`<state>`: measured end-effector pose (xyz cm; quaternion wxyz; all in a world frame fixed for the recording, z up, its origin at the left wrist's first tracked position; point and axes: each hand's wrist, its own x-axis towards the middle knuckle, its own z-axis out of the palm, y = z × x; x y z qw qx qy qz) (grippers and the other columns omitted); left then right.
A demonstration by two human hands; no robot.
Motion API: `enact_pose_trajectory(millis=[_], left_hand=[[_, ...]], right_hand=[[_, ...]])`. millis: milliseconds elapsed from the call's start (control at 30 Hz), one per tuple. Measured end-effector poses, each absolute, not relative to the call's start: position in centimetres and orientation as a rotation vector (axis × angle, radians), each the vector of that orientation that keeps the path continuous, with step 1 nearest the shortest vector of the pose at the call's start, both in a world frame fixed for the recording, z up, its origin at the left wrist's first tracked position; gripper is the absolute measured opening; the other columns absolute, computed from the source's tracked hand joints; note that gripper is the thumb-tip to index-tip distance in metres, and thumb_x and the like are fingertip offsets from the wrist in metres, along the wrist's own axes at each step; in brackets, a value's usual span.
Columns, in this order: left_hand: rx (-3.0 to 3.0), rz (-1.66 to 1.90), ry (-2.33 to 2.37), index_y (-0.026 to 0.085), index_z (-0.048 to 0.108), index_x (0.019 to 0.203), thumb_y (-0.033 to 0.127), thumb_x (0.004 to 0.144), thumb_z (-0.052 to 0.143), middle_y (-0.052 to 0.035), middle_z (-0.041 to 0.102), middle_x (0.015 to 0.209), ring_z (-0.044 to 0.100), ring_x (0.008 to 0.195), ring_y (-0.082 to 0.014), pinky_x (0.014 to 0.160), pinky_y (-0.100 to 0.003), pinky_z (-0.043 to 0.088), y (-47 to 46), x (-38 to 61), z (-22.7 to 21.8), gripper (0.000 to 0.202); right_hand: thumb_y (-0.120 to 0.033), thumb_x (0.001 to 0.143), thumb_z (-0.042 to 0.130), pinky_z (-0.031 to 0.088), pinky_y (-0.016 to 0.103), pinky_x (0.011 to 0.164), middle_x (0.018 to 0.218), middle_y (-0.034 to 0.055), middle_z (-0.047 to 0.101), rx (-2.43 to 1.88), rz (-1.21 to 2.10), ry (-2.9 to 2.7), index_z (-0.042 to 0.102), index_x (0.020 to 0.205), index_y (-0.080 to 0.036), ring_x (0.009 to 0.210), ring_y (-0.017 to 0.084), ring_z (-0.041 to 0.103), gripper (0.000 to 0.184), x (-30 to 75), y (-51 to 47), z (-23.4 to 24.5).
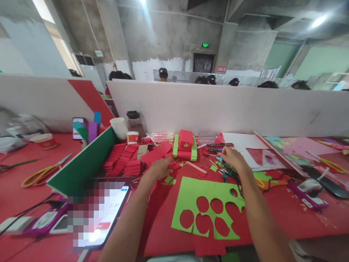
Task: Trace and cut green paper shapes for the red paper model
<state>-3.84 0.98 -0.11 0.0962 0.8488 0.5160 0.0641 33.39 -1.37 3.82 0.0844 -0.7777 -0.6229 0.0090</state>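
My left hand (160, 169) lies palm down on red paper pieces (174, 168) near the table's middle, fingers curled over them. Farther right, my right hand (231, 157) reaches among small scraps and scissors (228, 174), its fingertips pinched; what they hold is too small to make out. A red and green paper tank with a star (185, 145) stands just beyond both hands. In front of my arms lies a green sheet with round holes cut out (207, 207).
A stack of red paper strips (124, 160) and a green board (81, 163) lie at left, with a phone (103, 214) in front. Yellow-handled scissors (45, 173), cups (119, 127) and a white partition (231, 107) surround the area. Coloured papers (297, 149) lie at right.
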Motion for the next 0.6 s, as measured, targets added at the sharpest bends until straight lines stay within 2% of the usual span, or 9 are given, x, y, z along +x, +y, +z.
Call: enact_pose_trajectory(millis=[167, 267, 333, 433, 600], left_hand=[[2.612, 0.316, 1.654, 0.022, 0.054, 0.128, 0.020, 0.084, 0.057, -0.0153, 0.063, 0.125, 0.059, 0.117, -0.0337, 0.093, -0.044, 0.047, 0.9, -3.3, 0.1, 0.044], [2.648, 0.453, 1.422, 0.021, 0.059, 0.117, 0.024, 0.087, 0.056, -0.0141, 0.063, 0.120, 0.057, 0.116, -0.0302, 0.096, -0.041, 0.045, 0.3, -2.1, 0.6, 0.030], [2.616, 0.422, 1.144, 0.020, 0.060, 0.113, 0.030, 0.090, 0.055, -0.0114, 0.065, 0.116, 0.060, 0.109, -0.0263, 0.091, -0.036, 0.046, -0.3, -1.0, 0.6, 0.025], [2.566, 0.276, 0.898, 0.020, 0.062, 0.106, 0.033, 0.085, 0.062, -0.0094, 0.067, 0.109, 0.062, 0.097, -0.0241, 0.079, -0.031, 0.047, -1.1, 0.4, 0.1, 0.025], [2.482, 0.215, 0.863, 0.020, 0.065, 0.104, 0.033, 0.078, 0.068, -0.0088, 0.068, 0.101, 0.061, 0.088, -0.0227, 0.071, -0.028, 0.044, -1.0, 1.2, -1.3, 0.029]], right_hand=[[-0.033, 0.088, 0.059, 0.037, 0.026, 0.065, 0.089, 0.0047, 0.072, -2.377, 0.124, -1.882, 0.065, 0.091, -0.024, 0.080, 0.021, 0.065, 0.012, 34.8, -2.6, 3.6], [-0.028, 0.079, 0.069, 0.037, 0.025, 0.064, 0.083, 0.0026, 0.071, -2.389, 0.228, -1.951, 0.067, 0.085, -0.023, 0.077, 0.020, 0.065, 0.008, 35.4, -3.4, 2.9], [-0.028, 0.076, 0.073, 0.037, 0.024, 0.063, 0.085, 0.0016, 0.071, -2.376, 0.295, -1.996, 0.068, 0.085, -0.024, 0.078, 0.019, 0.065, 0.010, 35.2, -3.7, 2.4], [-0.028, 0.077, 0.073, 0.038, 0.024, 0.065, 0.093, 0.0010, 0.071, -2.363, 0.340, -2.015, 0.069, 0.091, -0.026, 0.085, 0.019, 0.065, 0.015, 34.6, -3.7, 2.3], [-0.020, 0.080, 0.062, 0.039, 0.028, 0.064, 0.095, 0.0068, 0.070, -2.499, 0.316, -1.865, 0.066, 0.099, -0.024, 0.082, 0.022, 0.065, 0.020, 35.8, -4.8, 3.5]])
